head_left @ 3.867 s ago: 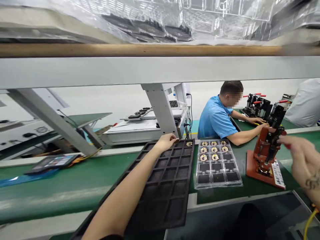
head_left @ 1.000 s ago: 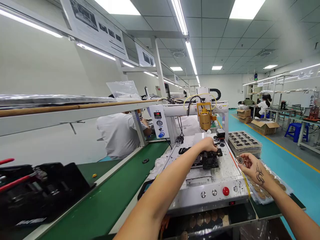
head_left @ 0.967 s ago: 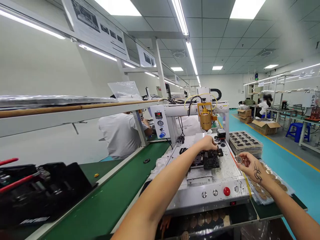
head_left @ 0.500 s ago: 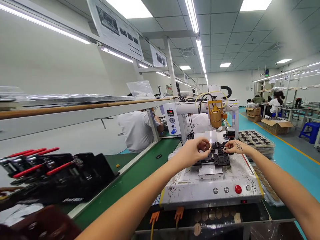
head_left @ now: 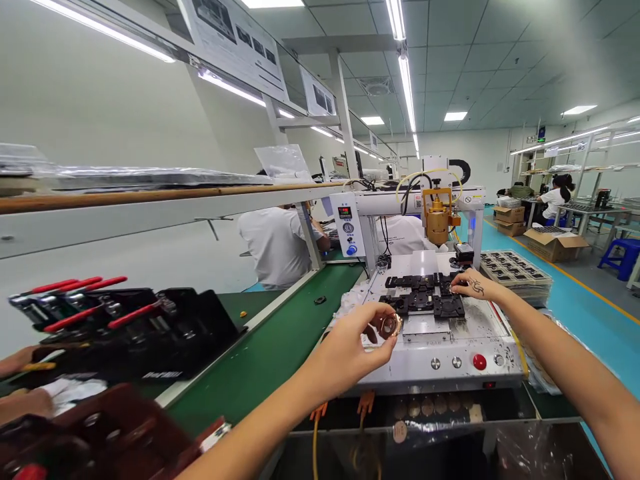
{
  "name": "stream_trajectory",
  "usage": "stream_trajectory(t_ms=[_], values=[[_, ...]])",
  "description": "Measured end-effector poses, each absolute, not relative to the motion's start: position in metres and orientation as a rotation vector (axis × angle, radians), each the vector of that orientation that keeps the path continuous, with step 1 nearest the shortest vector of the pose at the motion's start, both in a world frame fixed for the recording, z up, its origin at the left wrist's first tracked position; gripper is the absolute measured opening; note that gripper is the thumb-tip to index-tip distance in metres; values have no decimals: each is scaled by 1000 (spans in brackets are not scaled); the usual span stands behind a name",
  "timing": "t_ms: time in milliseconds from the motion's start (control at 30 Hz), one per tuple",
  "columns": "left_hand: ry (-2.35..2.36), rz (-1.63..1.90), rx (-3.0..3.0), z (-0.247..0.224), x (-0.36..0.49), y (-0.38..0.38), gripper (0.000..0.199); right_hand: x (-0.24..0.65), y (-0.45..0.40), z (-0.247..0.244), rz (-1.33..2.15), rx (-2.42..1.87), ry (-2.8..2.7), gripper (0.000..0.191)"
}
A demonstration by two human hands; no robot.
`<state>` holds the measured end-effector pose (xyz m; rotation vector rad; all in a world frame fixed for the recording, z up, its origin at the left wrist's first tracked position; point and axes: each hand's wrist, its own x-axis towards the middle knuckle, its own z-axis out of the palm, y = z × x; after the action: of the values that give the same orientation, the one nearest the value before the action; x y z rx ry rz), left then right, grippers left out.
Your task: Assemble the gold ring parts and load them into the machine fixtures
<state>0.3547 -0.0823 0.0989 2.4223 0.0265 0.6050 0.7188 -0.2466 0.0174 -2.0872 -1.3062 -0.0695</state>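
My left hand (head_left: 357,340) pinches a rose-gold round watch case (head_left: 391,325) by its edge, held up in front of the machine bed. Black fixture blocks (head_left: 420,298) lie on the white bed of the benchtop machine (head_left: 380,363). At the right rear of these blocks, my right hand (head_left: 469,285) has its fingers closed down at the fixture. Whatever sits between those fingertips is too small and covered to make out. Above the blocks hangs the machine's brass-coloured cylindrical head (head_left: 438,220), clear of both hands.
Red-handled clamps (head_left: 100,307) on a black stand are at the left, with another person's hand beside them. A small black part (head_left: 320,301) lies on the green mat (head_left: 270,353). Stacked trays (head_left: 517,273) stand right of the machine. A person in white (head_left: 277,247) sits beyond.
My left hand has drawn back from the fixture toward me and left, carrying the watch case. My right hand stays at the fixture. The view has tilted slightly.
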Motion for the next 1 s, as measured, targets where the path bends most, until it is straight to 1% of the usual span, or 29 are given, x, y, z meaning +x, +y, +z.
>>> stream_trajectory(t_ms=[100, 167, 233, 333, 433, 500, 567, 633, 667, 733, 767, 867, 1000], values=[[52, 662, 2391, 83, 352, -87, 23, 697, -268, 13, -228, -2048, -1155, 26], [67, 701, 2366, 64, 343, -84, 23, 672, -298, 2, -349, -2020, -1021, 32], [105, 716, 2330, 41, 329, -79, 25, 641, -336, -17, -447, -2009, -898, 37], [200, 663, 2253, 5, 304, -69, 27, 599, -387, -53, -492, -2052, -815, 41], [257, 532, 2181, -27, 285, -66, 31, 574, -408, -85, -593, -2133, -735, 49], [277, 407, 2130, -45, 276, -69, 33, 559, -403, -98, -687, -2125, -674, 48], [286, 276, 2061, -64, 271, -74, 33, 535, -386, -108, -717, -2064, -698, 36], [277, 168, 1987, -83, 270, -80, 31, 504, -359, -119, -571, -1991, -912, 18], [266, 131, 1957, -92, 272, -83, 29, 487, -343, -125, -430, -1951, -1090, 13], [239, 75, 1914, -108, 278, -87, 25, 459, -309, -138, -174, -1875, -1428, 17], [231, 55, 1901, -115, 283, -88, 25, 449, -293, -146, -136, -1856, -1493, 20], [237, 20, 1890, -128, 296, -87, 28, 438, -255, -168, -187, -1881, -1508, 21], [236, -3, 1901, -135, 304, -79, 29, 447, -241, -191, -315, -1911, -1522, 21]])
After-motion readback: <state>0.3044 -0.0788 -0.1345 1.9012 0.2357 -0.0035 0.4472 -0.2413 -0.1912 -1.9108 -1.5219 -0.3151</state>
